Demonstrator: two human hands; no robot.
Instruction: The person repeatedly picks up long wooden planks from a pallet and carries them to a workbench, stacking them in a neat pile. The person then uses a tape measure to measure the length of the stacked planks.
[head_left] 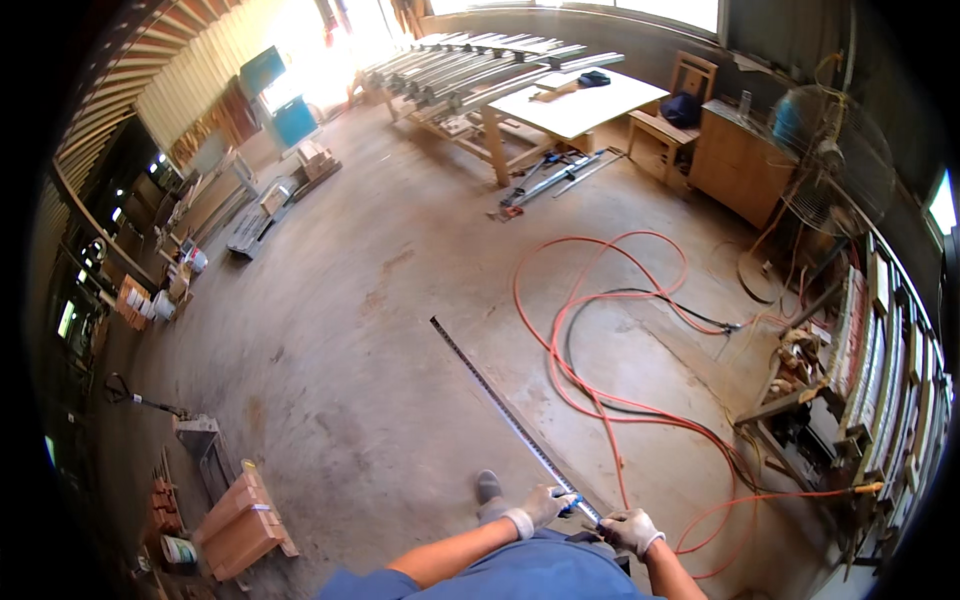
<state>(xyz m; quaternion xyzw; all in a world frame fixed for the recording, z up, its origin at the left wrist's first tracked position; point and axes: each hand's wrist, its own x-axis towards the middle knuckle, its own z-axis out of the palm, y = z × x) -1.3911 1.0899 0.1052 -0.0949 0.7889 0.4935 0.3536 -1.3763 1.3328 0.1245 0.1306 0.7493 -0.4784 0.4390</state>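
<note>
A long, slim bar clamp (500, 408) with evenly spaced marks or notches along its metal bar slants out ahead of me, its far end pointing up and left. My left hand (541, 507), in a pale work glove, is closed at the blue fitting (571, 502) near the clamp's close end. Also gloved, my right hand (632, 530) is closed round the close end itself; its fingers partly hide what they grip. Both hands are low in front of my blue shirt (520, 572). One dark shoe (488, 486) shows on the floor left of the bar.
Red hose (556, 345) and black hose (570, 330) coil over the concrete right of the bar. A metal rack (880, 370) and large fan (835, 150) stand right. Ahead is a white-topped table (575, 105) with clamps (560, 180) below. Stacked boards (240, 525) and a pallet jack (200, 440) stand left.
</note>
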